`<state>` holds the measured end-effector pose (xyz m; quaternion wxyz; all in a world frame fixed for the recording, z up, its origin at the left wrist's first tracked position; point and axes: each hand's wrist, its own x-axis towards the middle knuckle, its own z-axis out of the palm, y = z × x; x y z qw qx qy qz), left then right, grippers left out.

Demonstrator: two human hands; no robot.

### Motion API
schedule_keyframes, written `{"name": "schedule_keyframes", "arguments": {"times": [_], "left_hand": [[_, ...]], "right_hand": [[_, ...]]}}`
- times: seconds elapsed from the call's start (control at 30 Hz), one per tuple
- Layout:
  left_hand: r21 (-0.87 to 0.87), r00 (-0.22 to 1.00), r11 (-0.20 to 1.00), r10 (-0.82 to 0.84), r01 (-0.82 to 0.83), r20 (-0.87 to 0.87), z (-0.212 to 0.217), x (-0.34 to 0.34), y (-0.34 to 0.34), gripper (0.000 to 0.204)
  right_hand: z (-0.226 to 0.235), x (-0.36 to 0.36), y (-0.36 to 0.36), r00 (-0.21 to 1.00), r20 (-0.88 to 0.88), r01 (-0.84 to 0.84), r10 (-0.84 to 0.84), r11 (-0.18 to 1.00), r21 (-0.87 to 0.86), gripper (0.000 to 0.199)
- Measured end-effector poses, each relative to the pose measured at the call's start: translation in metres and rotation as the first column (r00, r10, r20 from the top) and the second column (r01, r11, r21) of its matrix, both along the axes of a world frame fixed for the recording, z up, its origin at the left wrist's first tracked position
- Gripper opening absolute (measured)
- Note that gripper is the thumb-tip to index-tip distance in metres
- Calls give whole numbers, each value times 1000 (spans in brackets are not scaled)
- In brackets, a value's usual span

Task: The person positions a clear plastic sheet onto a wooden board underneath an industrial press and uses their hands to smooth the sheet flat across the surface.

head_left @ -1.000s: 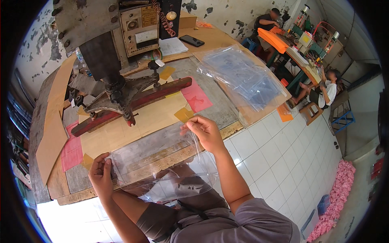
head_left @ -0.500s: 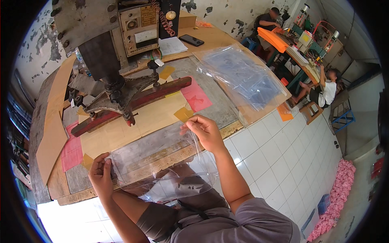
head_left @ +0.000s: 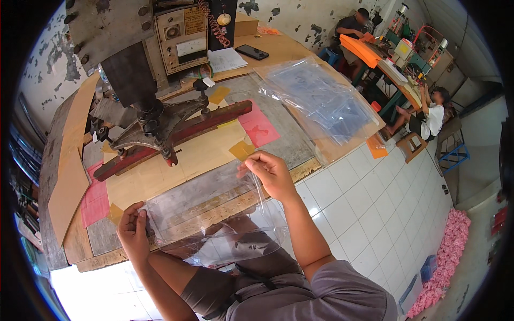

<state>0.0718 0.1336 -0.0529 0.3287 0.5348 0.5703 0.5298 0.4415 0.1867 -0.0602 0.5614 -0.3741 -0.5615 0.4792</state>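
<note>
A clear plastic sheet (head_left: 214, 243) is stretched between my hands, its near part drooping over the table edge above my lap. My left hand (head_left: 133, 229) pinches its left end, beside a small tan tab. At the other end my right hand (head_left: 270, 172) grips the sheet's far right corner between thumb and fingers, close to a tan tab (head_left: 242, 150). Just beyond the sheet lies a flat cream board (head_left: 176, 163). The press's long red bar (head_left: 219, 118) stands over that board, with pink sheets (head_left: 259, 124) showing under its ends.
A heavy press head with a control box (head_left: 182, 40) rises at the back. To the right lies a pile of clear plastic sheets (head_left: 316, 99). A phone (head_left: 252, 52) rests behind. Two people sit at another bench far right, near a wooden stool (head_left: 412, 148).
</note>
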Motion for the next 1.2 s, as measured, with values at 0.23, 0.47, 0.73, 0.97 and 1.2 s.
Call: {"name": "schedule_keyframes", "arguments": {"times": [0.23, 0.47, 0.73, 0.97, 1.2], "left_hand": [[3, 1000, 1000, 10, -10, 14, 0, 1, 0, 18], [-7, 1000, 1000, 11, -11, 4, -2, -1, 0, 20], [-10, 1000, 1000, 15, -15, -3, -2, -2, 1, 19], [19, 998, 999, 35, -36, 47, -3, 2, 2, 17], [17, 999, 999, 37, -37, 38, -2, 3, 2, 17]], "right_hand": [[-1, 1, 0, 1000, 8, -3, 3, 1000, -15, 18], [0, 1, 0, 1000, -1, -10, 10, 1000, -19, 18], [-1, 2, 0, 1000, -7, -9, 9, 1000, -25, 18], [-1, 1, 0, 1000, 4, -6, 6, 1000, -10, 19], [-1, 1, 0, 1000, 3, -5, 5, 1000, -13, 19]]}}
